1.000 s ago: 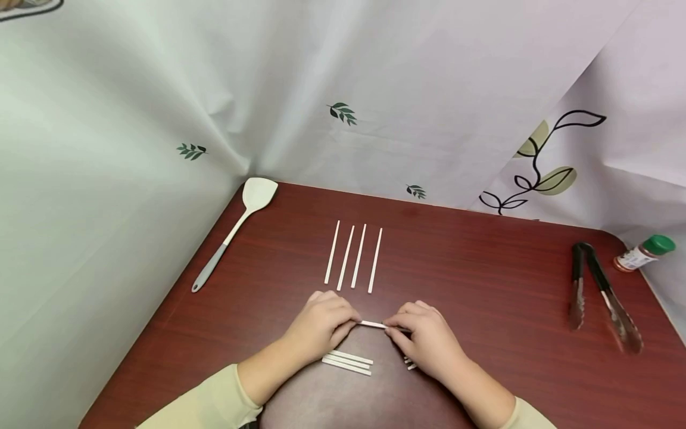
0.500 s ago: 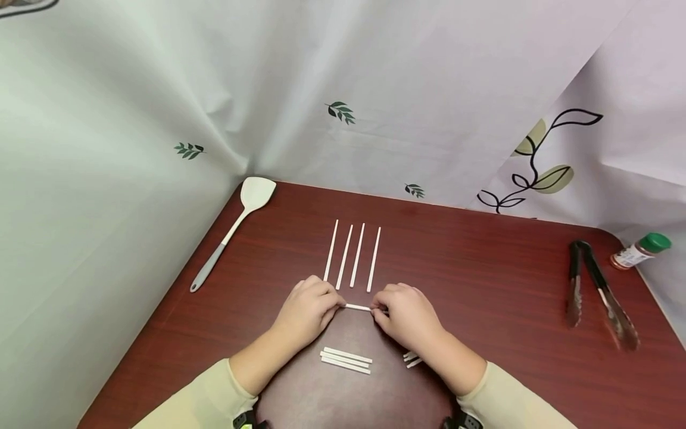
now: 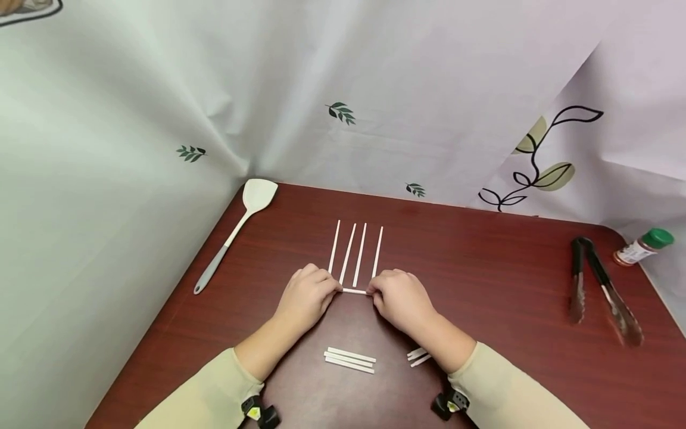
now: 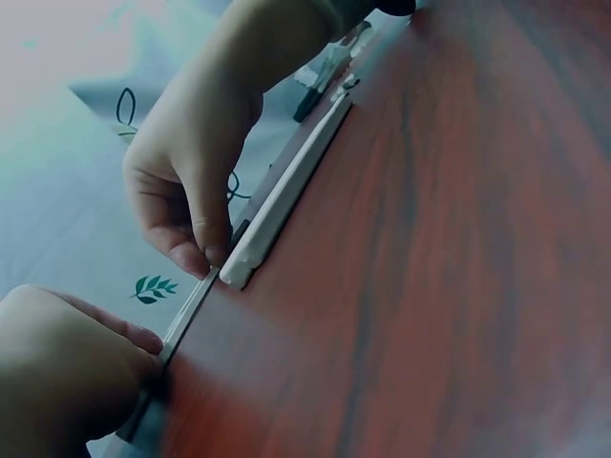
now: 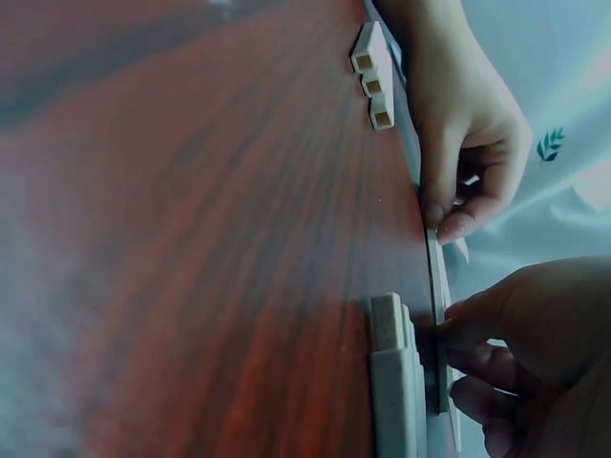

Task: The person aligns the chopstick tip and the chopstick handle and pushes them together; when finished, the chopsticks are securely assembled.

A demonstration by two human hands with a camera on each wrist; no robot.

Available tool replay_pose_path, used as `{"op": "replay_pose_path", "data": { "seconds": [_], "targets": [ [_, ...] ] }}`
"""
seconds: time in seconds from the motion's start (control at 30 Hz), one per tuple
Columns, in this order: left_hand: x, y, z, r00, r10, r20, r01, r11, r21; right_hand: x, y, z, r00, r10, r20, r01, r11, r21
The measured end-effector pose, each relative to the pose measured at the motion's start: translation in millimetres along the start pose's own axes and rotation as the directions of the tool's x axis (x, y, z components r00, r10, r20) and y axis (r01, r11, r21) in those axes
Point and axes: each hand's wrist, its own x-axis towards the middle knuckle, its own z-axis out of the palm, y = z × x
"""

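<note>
In the head view my left hand [image 3: 306,296] and right hand [image 3: 402,298] pinch the two ends of a thin white stick [image 3: 354,291]. It lies crosswise, close to the near ends of several long white sticks [image 3: 359,256] set side by side, pointing away from me. My fingers hide both of its ends. The left wrist view has the left hand [image 4: 67,372] at lower left and the right hand [image 4: 196,162] above, thumb and finger on the stick. From the right wrist, the right hand [image 5: 544,353] appears nearest, the left hand [image 5: 468,134] beyond.
Nearer me lie a few short white sticks [image 3: 349,360] together; another small group [image 3: 419,356] is partly behind the right forearm. A white spatula [image 3: 230,238] lies at left on the dark red table [image 3: 482,298]. Tongs [image 3: 595,280] and a green-capped bottle [image 3: 643,247] are at right.
Both hands have carried the crosswise stick away from me and slightly left, up to the near ends of the long sticks. The short groups have stayed put.
</note>
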Motion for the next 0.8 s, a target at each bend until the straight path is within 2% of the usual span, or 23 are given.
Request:
{"op": "replay_pose_path", "data": {
  "seconds": [0.4, 0.53, 0.7, 0.8],
  "targets": [
    [3.7, -4.4, 2.6, 1.000, -0.002, -0.022, 0.003, 1.000, 0.011, 5.2, 1, 0, 0.997, 0.072, -0.013, -0.072, 0.997, 0.024],
    [6.9, -4.7, 3.2, 1.000, -0.009, -0.012, 0.009, 1.000, 0.013, 5.4, 3, 0, 0.996, 0.093, -0.006, -0.092, 0.995, 0.041],
    [8.7, -0.2, 1.2, 1.000, -0.009, 0.017, 0.009, 1.000, 0.014, 3.4, 3, -2, 0.992, 0.122, 0.034, -0.123, 0.991, 0.054],
    [8.5, 6.4, 0.4, 1.000, 0.015, 0.015, -0.015, 1.000, 0.015, 0.4, 2, -6, 0.994, 0.107, 0.036, -0.108, 0.994, 0.027]
  ]
}}
